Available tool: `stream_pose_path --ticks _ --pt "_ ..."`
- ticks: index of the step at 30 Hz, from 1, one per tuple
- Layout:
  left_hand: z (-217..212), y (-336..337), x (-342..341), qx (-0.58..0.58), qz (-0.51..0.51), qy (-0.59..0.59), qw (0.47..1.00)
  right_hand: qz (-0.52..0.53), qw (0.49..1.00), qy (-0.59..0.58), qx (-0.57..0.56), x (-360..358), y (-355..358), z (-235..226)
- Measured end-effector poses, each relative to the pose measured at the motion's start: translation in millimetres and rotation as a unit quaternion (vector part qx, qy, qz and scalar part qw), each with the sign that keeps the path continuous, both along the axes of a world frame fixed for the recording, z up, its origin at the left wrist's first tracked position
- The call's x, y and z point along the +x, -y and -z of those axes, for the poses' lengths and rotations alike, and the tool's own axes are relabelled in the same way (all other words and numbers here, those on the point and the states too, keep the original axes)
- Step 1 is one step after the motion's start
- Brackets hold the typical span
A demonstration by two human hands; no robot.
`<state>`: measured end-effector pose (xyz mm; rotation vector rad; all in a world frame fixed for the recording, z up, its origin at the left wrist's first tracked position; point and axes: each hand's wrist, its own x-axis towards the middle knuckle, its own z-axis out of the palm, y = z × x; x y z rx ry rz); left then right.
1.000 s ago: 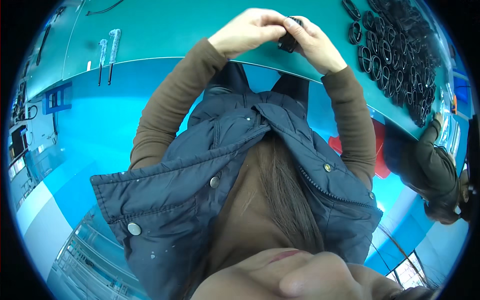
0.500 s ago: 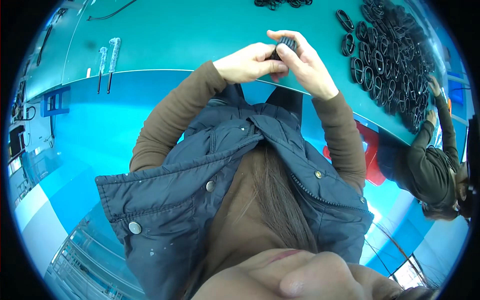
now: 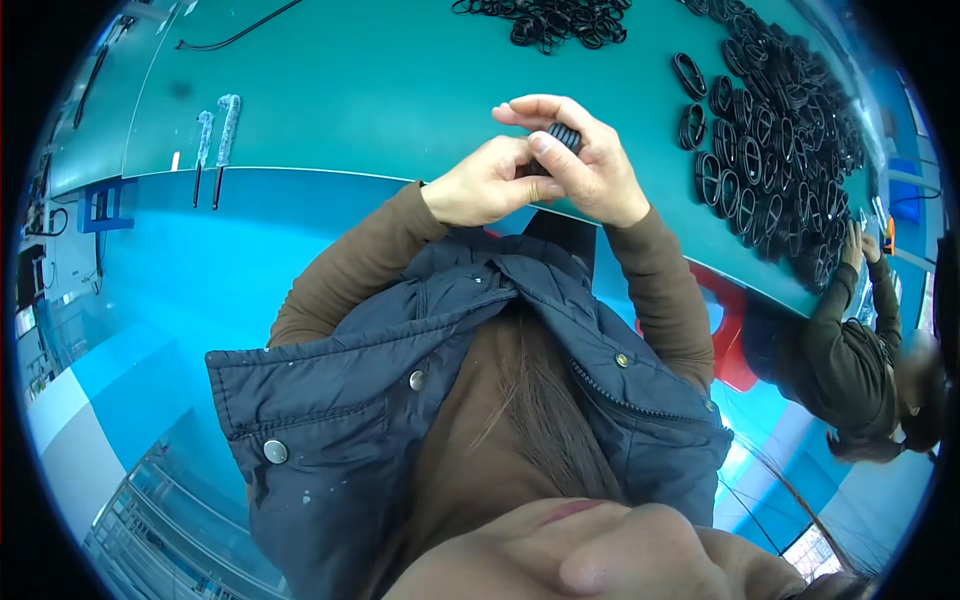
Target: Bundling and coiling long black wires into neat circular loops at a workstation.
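Note:
Both my hands are together just above the front edge of the green table. A coil of black cable (image 3: 565, 135), its turns stacked side by side, is between them. My right hand (image 3: 600, 165) is closed round the coil from the right, the thumb pressed on its near side and the fingers curled over the far side. From the left, my left hand (image 3: 482, 182) pinches at the coil's lower end; its fingertips are partly hidden behind my right thumb.
A big heap of black cable coils (image 3: 765, 150) covers the table's right side. Small black loops (image 3: 550, 22) lie at the far edge. Two blue-wrapped tools (image 3: 222, 135) overhang the front edge at left. A co-worker (image 3: 840, 360) sits at right beside a red stool (image 3: 732, 330).
My hands stay closed on the coil and sit slightly lower and further left in the picture. The view has shifted, showing more far-edge loops. The co-worker's hands have come closer together.

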<state>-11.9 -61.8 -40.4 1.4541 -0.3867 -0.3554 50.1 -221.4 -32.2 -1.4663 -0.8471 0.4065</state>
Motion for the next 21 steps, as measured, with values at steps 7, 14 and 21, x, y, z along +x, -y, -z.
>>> stream_pose_path --ticks 7,14,21 --pt "22 -9 -6 0.016 -0.011 -0.005 1.000 -0.048 0.996 0.061 -0.041 6 -12 11" --pt "33 -39 28 -0.102 -0.065 -0.107 0.987 0.017 0.998 -0.052 0.031 71 -17 26" --pt "28 -53 47 -0.104 -0.116 -0.095 0.983 0.249 0.749 0.547 -0.279 134 -13 61"
